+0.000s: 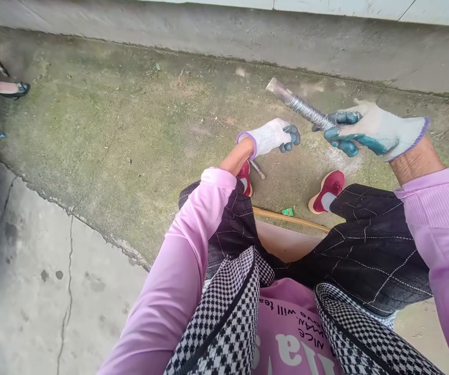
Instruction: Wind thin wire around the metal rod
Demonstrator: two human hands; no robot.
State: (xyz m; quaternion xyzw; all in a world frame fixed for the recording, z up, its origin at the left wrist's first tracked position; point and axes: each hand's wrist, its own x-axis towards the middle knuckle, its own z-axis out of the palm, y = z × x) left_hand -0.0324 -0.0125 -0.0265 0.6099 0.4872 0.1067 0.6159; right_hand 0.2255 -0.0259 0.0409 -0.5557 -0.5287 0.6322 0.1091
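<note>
Silver-wound rod [309, 110], end in right grip [373, 128]

The sleeves [185, 229] are pink, the gloves [384, 124] white with teal fingers [347, 117].

The stick [310, 110] lies in the right grip [372, 129], its free end pointing leftward toward the wall [208, 31]; the left grip [273, 138] is apart, to the left. On the ground [150, 140] between the shoes [331, 185] lies a wrapper [287, 212], with a rod [257, 169] beside the left shoe. Another person's foot [8, 88] is far left.
</note>
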